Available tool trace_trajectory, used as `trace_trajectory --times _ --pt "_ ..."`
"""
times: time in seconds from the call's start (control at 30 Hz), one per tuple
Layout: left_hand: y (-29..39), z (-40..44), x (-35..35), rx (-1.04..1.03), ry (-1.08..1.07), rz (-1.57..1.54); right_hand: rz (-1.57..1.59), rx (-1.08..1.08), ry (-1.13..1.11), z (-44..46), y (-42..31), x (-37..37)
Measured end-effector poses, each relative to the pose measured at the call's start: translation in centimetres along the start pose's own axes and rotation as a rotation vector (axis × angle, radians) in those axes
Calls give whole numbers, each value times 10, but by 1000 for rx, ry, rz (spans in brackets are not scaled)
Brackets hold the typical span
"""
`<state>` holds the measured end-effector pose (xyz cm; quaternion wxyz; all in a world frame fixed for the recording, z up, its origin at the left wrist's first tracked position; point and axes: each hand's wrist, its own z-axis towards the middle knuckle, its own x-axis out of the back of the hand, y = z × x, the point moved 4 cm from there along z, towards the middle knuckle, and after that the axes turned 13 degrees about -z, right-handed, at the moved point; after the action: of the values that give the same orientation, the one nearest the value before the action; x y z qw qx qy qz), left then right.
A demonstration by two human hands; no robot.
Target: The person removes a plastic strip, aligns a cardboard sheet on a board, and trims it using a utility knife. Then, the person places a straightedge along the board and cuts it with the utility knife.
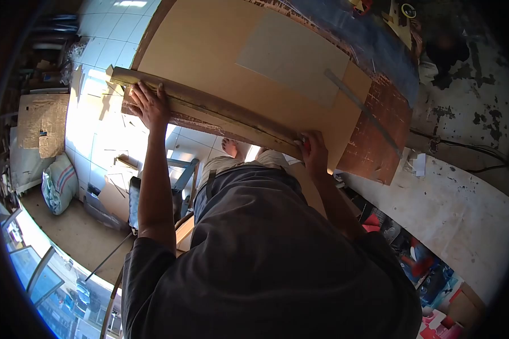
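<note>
Pressing left hand (150, 105) onto left end of long bar (220, 109), fingers spread wide. Gripping small red item (306, 145) in right hand (316, 153), fingers curled narrow, right at bar's right end. Too small to identify; can't tell whether touching bar or just beside it.

Got bar lying across near side of large cardboard sheet (198, 48), slanting from far left to near right. Looks flat, not tilted, and spans most of near edge.

Also note grey sheet (294, 53) flat on cardboard, farther off and to right. Plus thin strip (361, 107), overlapping grey sheet at far end and running toward near right over brown board (365, 152). Both well apart from hands.

Progress: done with placing bar and bracing at both ends, judging by layout. Can't see any line or split in cardboard on far side of bar. Can't tell about near side: partly hidden by bar and hands. Not yet done: lifting bar clear of cardboard. Would call it mid-job, low confidence, with work along bar probably left to finish.
</note>
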<state>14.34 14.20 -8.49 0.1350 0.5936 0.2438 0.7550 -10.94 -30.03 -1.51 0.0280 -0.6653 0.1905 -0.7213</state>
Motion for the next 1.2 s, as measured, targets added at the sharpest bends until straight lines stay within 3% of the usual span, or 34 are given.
trace_trajectory --times 0.33,1.2 --pt "-7 -1 -3 0 -21 1 67 16 -121 -19 1 -7" --pt "1 -1 2 10 -28 4 67 33 -124 -17 5 -12"
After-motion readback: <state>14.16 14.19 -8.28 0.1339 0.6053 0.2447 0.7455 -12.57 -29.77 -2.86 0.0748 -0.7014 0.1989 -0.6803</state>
